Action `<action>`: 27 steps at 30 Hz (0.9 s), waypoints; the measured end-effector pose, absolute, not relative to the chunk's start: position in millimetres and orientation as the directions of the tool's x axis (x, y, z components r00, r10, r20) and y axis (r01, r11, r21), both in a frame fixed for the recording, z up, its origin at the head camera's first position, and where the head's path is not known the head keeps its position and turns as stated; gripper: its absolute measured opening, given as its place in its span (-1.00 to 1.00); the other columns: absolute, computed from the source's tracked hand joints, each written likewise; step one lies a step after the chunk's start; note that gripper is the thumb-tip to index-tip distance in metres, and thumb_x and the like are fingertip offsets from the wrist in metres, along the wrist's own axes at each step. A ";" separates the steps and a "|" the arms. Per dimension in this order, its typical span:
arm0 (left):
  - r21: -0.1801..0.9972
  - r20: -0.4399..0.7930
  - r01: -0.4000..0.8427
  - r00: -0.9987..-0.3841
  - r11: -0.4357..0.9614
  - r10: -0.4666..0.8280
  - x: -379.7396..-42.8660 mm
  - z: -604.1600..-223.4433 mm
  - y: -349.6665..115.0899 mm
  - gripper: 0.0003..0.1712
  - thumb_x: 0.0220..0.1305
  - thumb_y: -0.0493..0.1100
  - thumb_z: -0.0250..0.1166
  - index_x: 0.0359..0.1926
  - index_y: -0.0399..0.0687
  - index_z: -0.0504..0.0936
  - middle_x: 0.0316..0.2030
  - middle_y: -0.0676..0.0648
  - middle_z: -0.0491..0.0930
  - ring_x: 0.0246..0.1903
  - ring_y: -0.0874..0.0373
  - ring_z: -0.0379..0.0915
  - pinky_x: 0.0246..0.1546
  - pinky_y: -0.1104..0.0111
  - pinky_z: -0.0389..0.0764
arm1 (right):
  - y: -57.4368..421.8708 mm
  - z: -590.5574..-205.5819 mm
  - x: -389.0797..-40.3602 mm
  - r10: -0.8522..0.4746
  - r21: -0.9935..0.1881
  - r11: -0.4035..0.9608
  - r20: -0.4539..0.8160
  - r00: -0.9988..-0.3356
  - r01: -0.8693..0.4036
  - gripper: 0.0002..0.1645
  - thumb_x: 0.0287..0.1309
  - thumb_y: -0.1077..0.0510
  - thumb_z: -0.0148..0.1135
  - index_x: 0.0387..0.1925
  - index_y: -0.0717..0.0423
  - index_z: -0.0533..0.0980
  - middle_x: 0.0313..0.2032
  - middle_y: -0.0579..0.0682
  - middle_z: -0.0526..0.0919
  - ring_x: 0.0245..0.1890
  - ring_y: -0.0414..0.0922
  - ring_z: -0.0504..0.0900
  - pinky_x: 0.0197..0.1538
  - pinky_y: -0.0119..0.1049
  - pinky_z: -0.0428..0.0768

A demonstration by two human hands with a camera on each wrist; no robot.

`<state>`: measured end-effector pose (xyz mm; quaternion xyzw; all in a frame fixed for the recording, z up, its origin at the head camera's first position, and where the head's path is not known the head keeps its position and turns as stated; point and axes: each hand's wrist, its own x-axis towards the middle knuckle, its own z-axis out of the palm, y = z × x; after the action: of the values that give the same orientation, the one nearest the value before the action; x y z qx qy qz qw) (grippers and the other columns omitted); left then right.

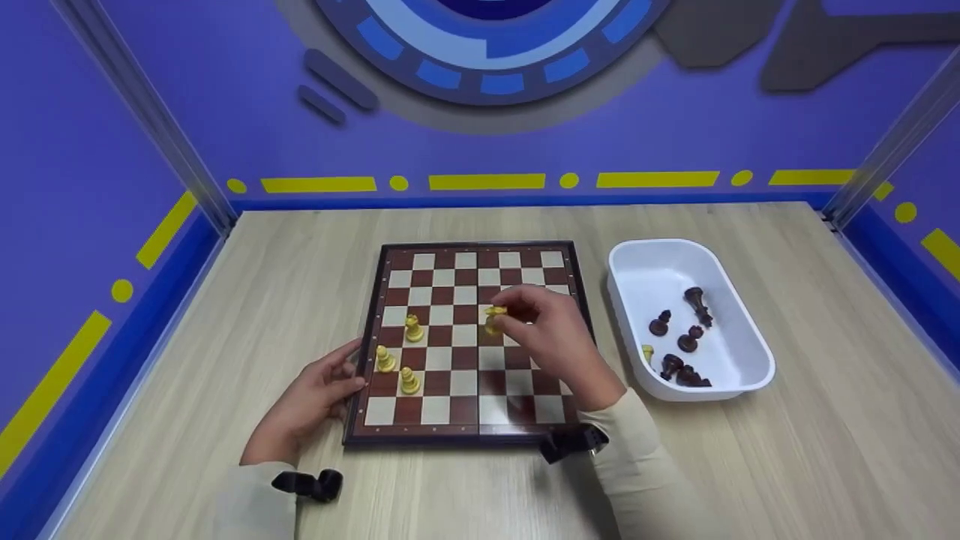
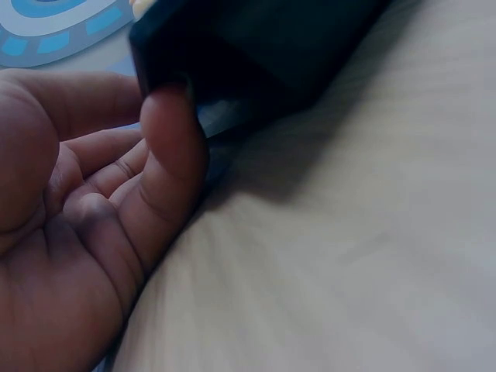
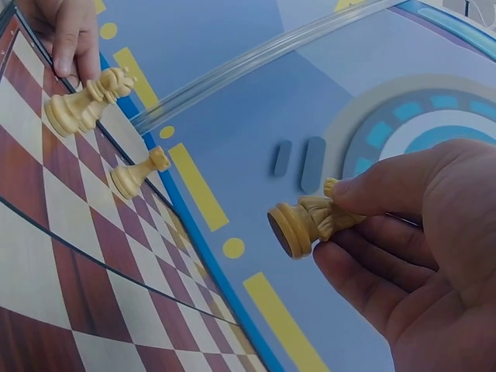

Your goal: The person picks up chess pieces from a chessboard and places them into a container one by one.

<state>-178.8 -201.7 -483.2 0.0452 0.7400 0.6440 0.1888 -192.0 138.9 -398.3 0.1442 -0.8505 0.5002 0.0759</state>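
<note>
My right hand (image 1: 551,334) pinches a yellow chess knight (image 3: 310,221) between thumb and fingers, raised over the right half of the chessboard (image 1: 435,410). Its round, dark-bottomed base shows in the right wrist view. At the board's left edge, my left hand (image 1: 307,397) holds the frame, fingertips against the dark side (image 2: 232,54) in the left wrist view. Three yellow chess pieces stand upright on the board's left half: one with a notched top (image 1: 414,328), one close to my left fingers (image 1: 385,358) and one nearer the front (image 1: 409,380).
To the right of the board stands a white plastic tray (image 1: 649,274). Several dark chess pieces (image 1: 696,306) lie in it, along with a yellow piece (image 1: 647,352) by its left wall. Blue panels (image 1: 510,150) enclose the wooden table (image 1: 285,262) at the back and sides.
</note>
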 end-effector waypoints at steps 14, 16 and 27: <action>0.966 -0.234 -0.186 -0.926 0.182 0.297 -178.4 -482.0 -201.5 -0.19 0.35 -0.33 0.16 0.52 -0.03 0.02 -0.20 -0.06 0.45 -0.43 0.19 0.58 -0.55 0.32 0.68 | 156.8 -391.2 -196.4 -0.131 -0.844 0.473 0.218 -0.967 -0.254 -0.77 0.09 0.20 0.38 -0.16 0.05 0.65 -0.25 -0.05 0.72 -0.28 -0.15 0.68 -0.25 -0.32 0.69; 0.966 -0.233 -0.186 -0.925 0.178 0.298 -178.4 -481.5 -201.6 -0.19 0.35 -0.33 0.16 0.52 -0.03 0.02 -0.20 -0.06 0.45 -0.43 0.18 0.59 -0.54 0.31 0.69 | 159.3 -390.3 -197.5 -0.133 -0.842 0.472 0.226 -0.965 -0.262 -0.76 0.08 0.22 0.38 -0.16 0.07 0.65 -0.25 -0.02 0.71 -0.28 -0.13 0.68 -0.21 -0.30 0.69; 0.967 -0.232 -0.186 -0.927 0.176 0.293 -177.7 -482.6 -201.0 -0.19 0.34 -0.31 0.17 0.52 -0.05 0.02 -0.18 -0.06 0.41 -0.49 0.23 0.53 -0.60 0.40 0.61 | 172.6 -387.8 -201.0 -0.108 -0.852 0.457 0.233 -0.966 -0.256 -0.78 0.08 0.22 0.38 -0.18 0.07 0.64 -0.25 0.00 0.71 -0.27 -0.12 0.68 -0.22 -0.34 0.67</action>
<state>-177.7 -201.0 -482.6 0.0361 0.7436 0.6409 0.1871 -201.0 172.6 -387.8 0.1072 -0.8503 0.5101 0.0727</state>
